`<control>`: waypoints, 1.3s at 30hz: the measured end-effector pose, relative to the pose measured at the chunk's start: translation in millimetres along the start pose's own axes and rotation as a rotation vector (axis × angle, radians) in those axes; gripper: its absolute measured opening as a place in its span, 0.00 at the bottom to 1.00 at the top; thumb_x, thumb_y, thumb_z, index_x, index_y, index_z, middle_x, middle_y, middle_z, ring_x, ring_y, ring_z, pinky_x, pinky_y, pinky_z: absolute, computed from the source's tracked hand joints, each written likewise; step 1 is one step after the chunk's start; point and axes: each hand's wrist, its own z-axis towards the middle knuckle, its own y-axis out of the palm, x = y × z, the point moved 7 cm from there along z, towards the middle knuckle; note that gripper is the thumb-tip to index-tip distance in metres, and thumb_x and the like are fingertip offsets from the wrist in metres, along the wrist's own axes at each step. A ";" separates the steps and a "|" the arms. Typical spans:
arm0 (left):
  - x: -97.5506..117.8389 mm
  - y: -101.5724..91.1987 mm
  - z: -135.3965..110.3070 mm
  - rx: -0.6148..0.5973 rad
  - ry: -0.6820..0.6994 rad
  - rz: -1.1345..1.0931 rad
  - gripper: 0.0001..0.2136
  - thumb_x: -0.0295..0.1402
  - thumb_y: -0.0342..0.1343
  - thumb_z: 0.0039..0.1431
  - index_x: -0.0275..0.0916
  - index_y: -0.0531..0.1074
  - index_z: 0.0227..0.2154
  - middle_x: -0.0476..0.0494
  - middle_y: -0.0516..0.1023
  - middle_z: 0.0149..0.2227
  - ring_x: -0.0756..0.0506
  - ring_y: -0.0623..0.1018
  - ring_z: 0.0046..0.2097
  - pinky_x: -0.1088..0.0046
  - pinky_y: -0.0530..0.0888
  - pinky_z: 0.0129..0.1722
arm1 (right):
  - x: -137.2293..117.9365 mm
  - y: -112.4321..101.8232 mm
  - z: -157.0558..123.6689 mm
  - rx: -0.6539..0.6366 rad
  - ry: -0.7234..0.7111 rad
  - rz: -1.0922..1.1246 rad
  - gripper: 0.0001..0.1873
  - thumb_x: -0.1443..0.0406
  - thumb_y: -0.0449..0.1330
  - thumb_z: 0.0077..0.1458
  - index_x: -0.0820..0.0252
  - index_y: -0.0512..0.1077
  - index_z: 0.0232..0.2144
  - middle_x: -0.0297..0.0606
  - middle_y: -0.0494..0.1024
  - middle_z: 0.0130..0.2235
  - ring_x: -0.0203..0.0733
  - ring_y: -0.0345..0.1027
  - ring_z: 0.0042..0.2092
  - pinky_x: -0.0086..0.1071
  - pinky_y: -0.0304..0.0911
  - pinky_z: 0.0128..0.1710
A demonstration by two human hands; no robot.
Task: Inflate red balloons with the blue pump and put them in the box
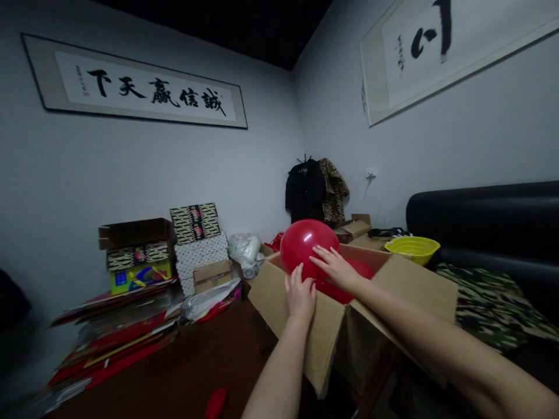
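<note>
Left hand (301, 295), right hand (338, 269) pressing with fingers extended against round, glossy red balloon (305, 241), protruding at eleven o'clock of brown cardboard box (419, 285).

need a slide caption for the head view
Left hand and right hand at a red balloon in the mouth of an open box.

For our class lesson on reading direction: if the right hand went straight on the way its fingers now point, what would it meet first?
The upper red balloon, probably: the fingers of the right hand point toward it and overlap its side in the picture, though one view leaves contact unclear.
</note>
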 end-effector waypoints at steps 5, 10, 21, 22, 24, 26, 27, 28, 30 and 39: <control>-10.3 10.6 -2.1 -0.052 -0.088 0.008 0.09 0.30 0.49 0.55 0.42 0.74 0.34 0.39 0.61 0.57 0.40 0.59 0.58 0.47 0.54 0.55 | 7.5 9.1 -1.3 -0.044 -0.016 0.025 0.34 0.73 0.56 0.46 0.55 0.55 0.56 0.46 0.51 0.61 0.46 0.39 0.62 0.49 0.44 0.57; -17.3 15.9 -2.6 -0.074 -0.113 0.027 0.10 0.30 0.48 0.56 0.41 0.74 0.37 0.39 0.62 0.57 0.41 0.59 0.58 0.48 0.51 0.56 | 6.7 10.5 -2.2 -0.066 -0.008 0.045 0.37 0.75 0.53 0.44 0.56 0.52 0.58 0.44 0.49 0.62 0.45 0.36 0.63 0.49 0.41 0.58; -17.2 16.9 -0.6 -0.101 -0.112 0.036 0.11 0.32 0.49 0.55 0.42 0.72 0.40 0.38 0.60 0.58 0.40 0.58 0.59 0.48 0.52 0.56 | 6.2 11.6 -5.5 -0.096 0.013 0.070 0.36 0.70 0.55 0.43 0.59 0.54 0.57 0.46 0.51 0.61 0.46 0.38 0.62 0.49 0.41 0.58; -17.5 17.2 -0.9 -0.104 -0.112 0.034 0.11 0.32 0.49 0.55 0.41 0.72 0.40 0.38 0.60 0.58 0.40 0.58 0.59 0.48 0.52 0.56 | 6.3 11.9 -6.1 -0.098 0.016 0.071 0.36 0.70 0.55 0.43 0.59 0.54 0.57 0.46 0.52 0.61 0.46 0.38 0.62 0.49 0.41 0.58; -18.4 18.1 -1.8 -0.115 -0.117 0.029 0.11 0.32 0.49 0.55 0.41 0.72 0.40 0.37 0.61 0.57 0.39 0.58 0.58 0.48 0.53 0.55 | 6.8 12.5 -7.2 -0.099 0.026 0.074 0.36 0.70 0.55 0.43 0.58 0.54 0.57 0.46 0.51 0.61 0.47 0.38 0.62 0.49 0.42 0.57; -19.1 18.9 -2.7 -0.131 -0.126 0.027 0.12 0.33 0.48 0.55 0.41 0.72 0.40 0.37 0.61 0.57 0.39 0.59 0.58 0.48 0.54 0.55 | 7.1 12.8 -8.0 -0.099 0.033 0.076 0.35 0.70 0.54 0.44 0.59 0.54 0.57 0.46 0.51 0.61 0.47 0.37 0.62 0.49 0.42 0.57; -19.3 19.1 -3.1 -0.138 -0.131 0.028 0.12 0.33 0.48 0.55 0.41 0.72 0.41 0.37 0.61 0.57 0.40 0.59 0.58 0.49 0.54 0.55 | 7.1 12.8 -8.2 -0.100 0.035 0.077 0.35 0.70 0.54 0.44 0.59 0.54 0.57 0.46 0.51 0.61 0.47 0.37 0.62 0.49 0.42 0.57; -19.5 19.1 -3.4 -0.143 -0.138 0.031 0.12 0.33 0.48 0.55 0.41 0.72 0.41 0.37 0.62 0.57 0.40 0.59 0.58 0.49 0.54 0.55 | 6.9 12.8 -8.3 -0.101 0.036 0.078 0.35 0.70 0.54 0.44 0.59 0.55 0.57 0.46 0.51 0.61 0.47 0.37 0.62 0.49 0.41 0.57; -19.6 18.9 -3.5 -0.154 -0.153 0.040 0.12 0.33 0.49 0.55 0.41 0.72 0.41 0.37 0.61 0.57 0.40 0.59 0.58 0.49 0.54 0.55 | 6.2 12.7 -8.3 -0.101 0.036 0.079 0.35 0.70 0.55 0.43 0.59 0.55 0.57 0.46 0.51 0.61 0.46 0.38 0.62 0.49 0.40 0.58; -19.4 15.4 -5.0 -0.184 -0.180 0.067 0.14 0.35 0.49 0.56 0.40 0.71 0.43 0.36 0.60 0.58 0.39 0.57 0.59 0.48 0.54 0.55 | 6.2 13.9 -9.6 -0.083 0.044 0.074 0.34 0.68 0.54 0.45 0.61 0.56 0.56 0.47 0.52 0.61 0.47 0.39 0.62 0.48 0.42 0.58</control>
